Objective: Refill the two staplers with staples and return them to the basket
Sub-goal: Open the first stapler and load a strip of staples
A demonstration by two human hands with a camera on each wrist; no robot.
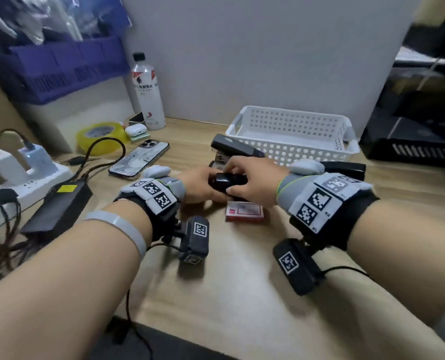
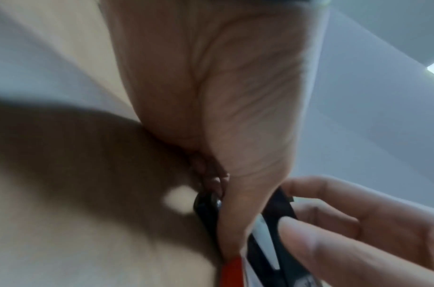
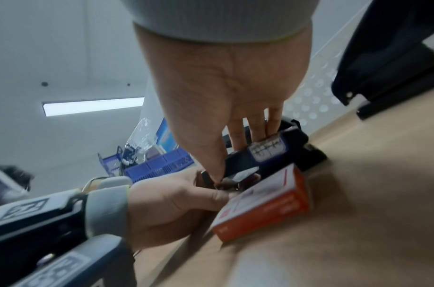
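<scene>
While both hands meet at the centre of the head view, they hold one black stapler (image 1: 227, 183) between them, just above the counter (image 1: 242, 281). The left hand (image 1: 200, 187) comes in from the left with its fingers curled round the stapler's near end; the right hand (image 1: 252, 180) reaches over from the right, thumb on the near side and fingers over the top, pinching the same stapler. In the right wrist view the stapler's underside shows a white label, and the right hand's fingers (image 3: 257, 128) lie along its body. Just below the hands in the head view, a red staple box (image 1: 244, 211) lies flat on the counter, close to the stapler; whether they touch cannot be told. A second black stapler (image 1: 235, 148) stands with its top arm swung open just above the hands, beside the front left corner of the white perforated basket (image 1: 294, 149). Another dark object (image 1: 346, 170) lies behind the right wrist, too hidden to identify. At centre left lie a phone (image 1: 139, 158), a roll of yellow tape (image 1: 100, 136) and a water bottle (image 1: 147, 94).
</scene>
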